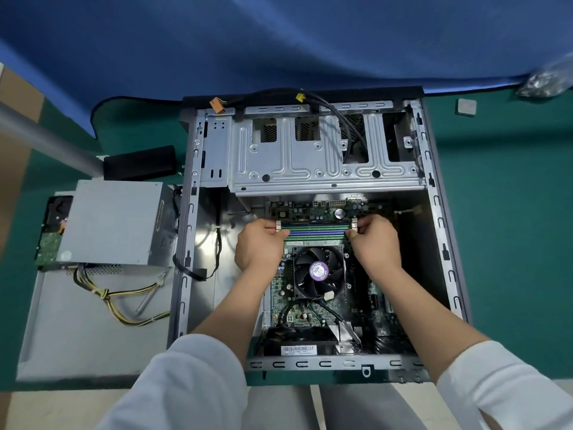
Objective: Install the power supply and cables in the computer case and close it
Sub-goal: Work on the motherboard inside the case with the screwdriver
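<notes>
— Inside the open computer case [313, 181], how are you holding your hands?

— Your left hand [259, 243] and right hand [376, 242] are both reaching in, fingers curled, pinching opposite ends of the memory slots [316, 231] above the one fan [319, 271].

— Where is the power supply [114, 221] sitting?

— Outside, left of the case, on the side panel [77, 330], its one yellow-and-black cable bundle [124, 302] lying loose. Two hands counted.

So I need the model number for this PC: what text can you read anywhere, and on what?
None reads clearly.
Purple sticker on the fan: print too blurred.
White barcode label at the case's near edge: bars show, characters too small.
White strip below the memory slots: too small.
Power supply: no legible text.
</notes>
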